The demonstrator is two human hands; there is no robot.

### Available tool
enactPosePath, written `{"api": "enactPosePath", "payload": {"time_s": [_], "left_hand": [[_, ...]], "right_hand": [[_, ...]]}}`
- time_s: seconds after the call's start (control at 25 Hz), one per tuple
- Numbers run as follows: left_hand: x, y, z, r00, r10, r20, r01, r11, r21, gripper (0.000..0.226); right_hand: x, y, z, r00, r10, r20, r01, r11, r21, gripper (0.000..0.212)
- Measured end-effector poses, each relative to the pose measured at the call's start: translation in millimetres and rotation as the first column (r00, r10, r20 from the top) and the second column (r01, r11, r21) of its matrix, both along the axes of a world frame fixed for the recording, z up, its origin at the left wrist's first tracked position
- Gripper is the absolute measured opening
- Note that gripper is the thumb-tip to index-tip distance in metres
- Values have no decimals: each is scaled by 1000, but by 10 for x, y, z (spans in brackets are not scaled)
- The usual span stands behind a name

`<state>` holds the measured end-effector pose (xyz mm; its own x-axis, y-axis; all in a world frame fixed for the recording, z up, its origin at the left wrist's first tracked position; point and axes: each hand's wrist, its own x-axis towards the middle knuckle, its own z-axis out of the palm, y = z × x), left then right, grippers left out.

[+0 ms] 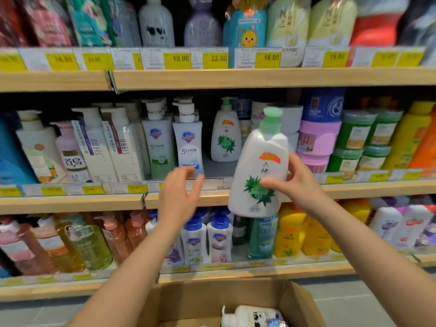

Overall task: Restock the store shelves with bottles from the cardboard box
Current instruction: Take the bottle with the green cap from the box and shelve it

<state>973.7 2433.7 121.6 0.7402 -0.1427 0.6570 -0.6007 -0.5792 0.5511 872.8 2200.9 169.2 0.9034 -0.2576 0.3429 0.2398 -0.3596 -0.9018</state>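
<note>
Fingers of right hand (297, 182) holding white bottle (259, 171), left hand (180, 194) fingers spread, blurred, cardboard box (231, 303) cut off

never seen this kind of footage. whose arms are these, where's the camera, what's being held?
There is no robot here: one wide-angle camera sits on a person's head, looking forward and down, so the two bare arms coming up from the bottom are the wearer's own.

The right hand grips a white bottle with a green pump, held upright in front of the middle shelf. A matching bottle already stands there with a gap beside it, probably where this one goes. The left hand is open and holds nothing, fingers spread near the shelf edge.

At the bottom is an open cardboard box with another white bottle lying inside. The shelves hold other soaps and shampoos above yellow price tags.
</note>
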Motion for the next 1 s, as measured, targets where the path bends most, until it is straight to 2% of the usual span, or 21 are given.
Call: {"api": "enactPosePath", "payload": {"time_s": [0.08, 0.2, 0.44, 0.56, 0.76, 0.88, 1.0], "left_hand": [[267, 145, 5, 982, 143, 124, -157, 981, 112, 29], [505, 162, -173, 970, 205, 132, -235, 928, 288, 27], [741, 165, -521, 969, 163, 186, -212, 935, 286, 35], [779, 142, -642, 953, 188, 236, -260, 910, 324, 36], [824, 154, -708, 927, 215, 307, -324, 870, 371, 39], [829, 146, -694, 929, 227, 292, -332, 860, 387, 38], [828, 141, -691, 928, 223, 298, -330, 862, 385, 38]], "right_hand": [[112, 34, 128, 997, -15, 76, 21, 997, -78, 59], [383, 142, 283, 984, -1, 177, 22, 992, -120, 62], [929, 199, 143, 967, -7, 253, 83, 953, -290, 66], [1142, 158, -1, 978, -29, 204, 86, 957, -278, 64], [1464, 56, -185, 996, -74, 57, 84, 979, -188, 80], [1531, 47, -171, 997, -69, -42, 61, 983, -173, 59], [1486, 132, -164, 995, -95, -7, 93, 987, -134, 51]]}}
